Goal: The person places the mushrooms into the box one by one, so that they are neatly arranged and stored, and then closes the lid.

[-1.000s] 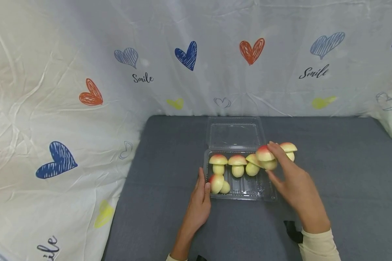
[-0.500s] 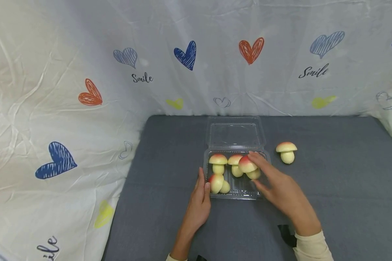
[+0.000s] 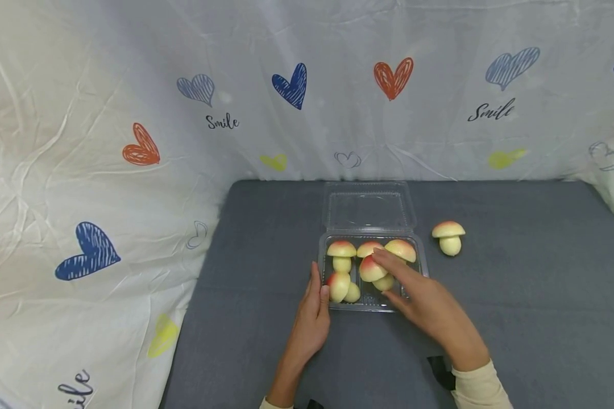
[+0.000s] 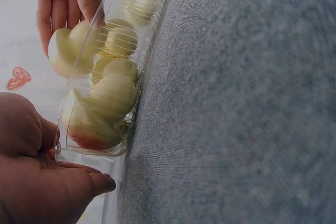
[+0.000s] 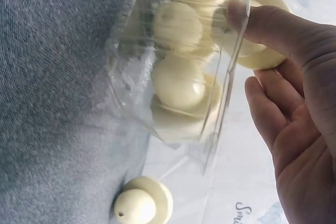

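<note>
In the head view my right hand [image 3: 430, 309] holds a mushroom [image 3: 373, 269], pale yellow with a red-tinged cap, between thumb and fingers. It hangs over the front half of an open clear plastic container [image 3: 414, 305]. In the right wrist view this mushroom [image 5: 265, 59] is above the container's rim. My left hand [image 3: 309, 324] holds the container's left edge, with the thumb at the rim and the fingers along the outer wall. Inside, a back row has a left mushroom [image 3: 341, 250], a partly hidden middle one and a right mushroom [image 3: 401, 250]. Another mushroom [image 3: 339, 287] lies front left.
A single mushroom [image 3: 449, 238] stands on the grey cloth-covered table [image 3: 537, 272], right of the container. The container's hinged lid [image 3: 369, 210] lies open behind it. A white curtain [image 3: 332, 34] with printed hearts hangs at the back and left.
My right hand has carried the held mushroom leftward and toward the front, from the container's right edge to over its front half. The left hand has stayed in place.
</note>
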Tool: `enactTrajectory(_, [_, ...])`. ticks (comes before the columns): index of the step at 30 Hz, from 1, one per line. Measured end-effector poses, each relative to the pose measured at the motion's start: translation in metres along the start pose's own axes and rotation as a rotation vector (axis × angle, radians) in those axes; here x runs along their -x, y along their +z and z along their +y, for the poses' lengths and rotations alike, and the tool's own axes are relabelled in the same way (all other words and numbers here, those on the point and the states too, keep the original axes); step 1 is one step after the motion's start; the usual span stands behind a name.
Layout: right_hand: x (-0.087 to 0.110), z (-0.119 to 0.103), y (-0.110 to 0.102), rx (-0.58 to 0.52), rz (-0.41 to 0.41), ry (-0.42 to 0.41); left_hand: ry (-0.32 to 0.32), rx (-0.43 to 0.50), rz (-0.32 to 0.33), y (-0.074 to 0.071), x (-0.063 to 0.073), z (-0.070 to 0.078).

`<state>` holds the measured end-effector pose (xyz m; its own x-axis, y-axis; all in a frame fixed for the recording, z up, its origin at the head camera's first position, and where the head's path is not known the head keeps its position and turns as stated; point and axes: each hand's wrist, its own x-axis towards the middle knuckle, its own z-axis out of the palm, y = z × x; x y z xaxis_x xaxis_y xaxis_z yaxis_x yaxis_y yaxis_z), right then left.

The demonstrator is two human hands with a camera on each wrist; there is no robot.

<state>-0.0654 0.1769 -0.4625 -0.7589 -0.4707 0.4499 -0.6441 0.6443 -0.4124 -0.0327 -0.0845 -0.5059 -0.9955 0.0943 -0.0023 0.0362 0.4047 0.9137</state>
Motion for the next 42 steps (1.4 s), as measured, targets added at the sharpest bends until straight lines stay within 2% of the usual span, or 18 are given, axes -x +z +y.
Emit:
enactTrajectory(20, [-0.003, -0.004, 0.013, 0.020, -0.095, 0.002, 0.000, -0.004, -0.008, 0.000, -0.001, 0.000])
enactTrajectory(27, [-0.004, -0.005, 0.013, 0.025, -0.132, 0.050, -0.011, 0.008, -0.019, 0.000, 0.000, 0.001])
enactTrajectory(42, [-0.001, -0.001, 0.016, 0.040, -0.128, 0.076, 0.001, 0.008, -0.014, -0.001, 0.000, 0.001])
